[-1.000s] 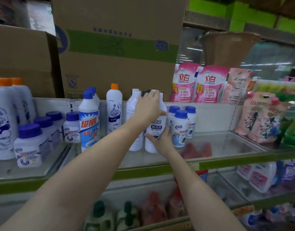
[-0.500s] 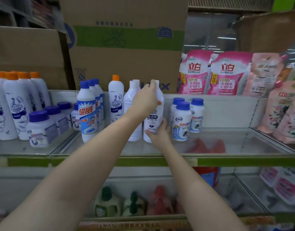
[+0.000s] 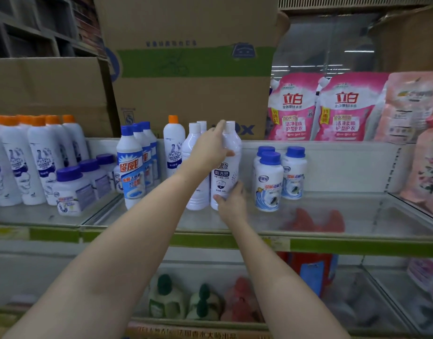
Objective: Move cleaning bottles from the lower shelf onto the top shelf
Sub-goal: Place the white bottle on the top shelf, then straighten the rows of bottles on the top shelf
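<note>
A white cleaning bottle (image 3: 227, 178) with a white cap and a blue label stands upright on the glass top shelf (image 3: 332, 217), close beside a matching white bottle (image 3: 195, 167). My left hand (image 3: 210, 149) holds its shoulder from the left, thumb across the front and index finger raised beside the cap. My right hand (image 3: 231, 203) grips its lower part, thumb on the front and fingers round the right side. On the lower shelf (image 3: 352, 304), green-capped bottles (image 3: 165, 299) and reddish bottles (image 3: 239, 302) show blurred.
Blue-capped bottles (image 3: 131, 165) and an orange-capped bottle (image 3: 173, 148) stand left of the pair. Short blue-lidded jars (image 3: 269, 182) stand to the right, with bare glass beyond. Pink detergent pouches (image 3: 293, 108) and a large cardboard box (image 3: 191, 69) rise behind the shelf.
My left hand has slid from the bottle's cap down to its shoulder, and its index finger has lifted. My right hand stays on the lower part. The bottle stays standing.
</note>
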### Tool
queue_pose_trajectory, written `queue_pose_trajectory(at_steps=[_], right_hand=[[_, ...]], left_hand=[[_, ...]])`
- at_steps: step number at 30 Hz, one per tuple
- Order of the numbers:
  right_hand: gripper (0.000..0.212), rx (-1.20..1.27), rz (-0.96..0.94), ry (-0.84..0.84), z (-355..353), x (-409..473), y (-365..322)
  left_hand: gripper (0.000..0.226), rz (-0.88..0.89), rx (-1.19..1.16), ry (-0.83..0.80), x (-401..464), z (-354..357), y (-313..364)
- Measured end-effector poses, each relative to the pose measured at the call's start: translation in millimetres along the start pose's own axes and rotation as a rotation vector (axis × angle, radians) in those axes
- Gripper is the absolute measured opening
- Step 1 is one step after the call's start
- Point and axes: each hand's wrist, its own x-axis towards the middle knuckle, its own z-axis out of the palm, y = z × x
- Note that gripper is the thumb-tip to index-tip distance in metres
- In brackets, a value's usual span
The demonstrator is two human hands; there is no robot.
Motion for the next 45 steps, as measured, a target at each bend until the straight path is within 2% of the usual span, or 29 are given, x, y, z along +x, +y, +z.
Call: queue_pose_trajectory(at_steps=[7, 12, 14, 16, 18, 19, 23, 28, 34, 45], right_hand=[[0.066, -0.049, 0.043, 0.094, -13.0, -9.0, -6.7], [0.075, -0.097, 0.065, 0.010, -22.1, -14.8, -15.2], [0.076, -0.132, 0.107, -0.044, -26.1, -13.7, -17.4], [0.067, -0.157, 0.145, -0.070, -30.6, -14.0, -21.5], [0.057, -0.191, 0.152, -0.035, -32.3, -17.8, -26.4], [0.053, -0.207, 0.146, 0.003, -31.1, -20.4, -27.8], [0.038, -0.259, 0.078, 0.100, -26.9, -39.3, -38.7], [0.019, -0.290, -0.002, 0.077, -12.4, -79.9, -55.6], [0.006, -0.361, 0.004, 0.006, 13.3, -140.4, -66.3], [0.007, -0.391, 0.027, -0.097, 66.1, -253.9, -81.3]], left_hand=[[0.083, 0.015, 0.005, -0.006, -9.5, 0.6, 9.9], [0.087, 0.085, 0.257, -0.109, -29.0, 2.3, 3.5], [0.068, 0.104, 0.284, -0.125, -37.1, -5.1, -0.5], [0.036, 0.097, 0.237, -0.120, -44.9, -15.9, -3.7], [0.012, 0.098, 0.181, -0.085, -54.3, -25.3, -7.3], [0.008, 0.105, 0.159, -0.066, -60.4, -29.2, -8.8], [0.011, 0.081, 0.128, -0.074, -94.8, -36.4, -22.5], [0.023, -0.044, 0.127, -0.180, -144.5, -51.0, -64.4], [0.020, -0.141, 0.181, -0.265, -202.2, -88.4, -113.9], [0.018, -0.208, 0.142, -0.293, -309.6, -144.5, -176.2]])
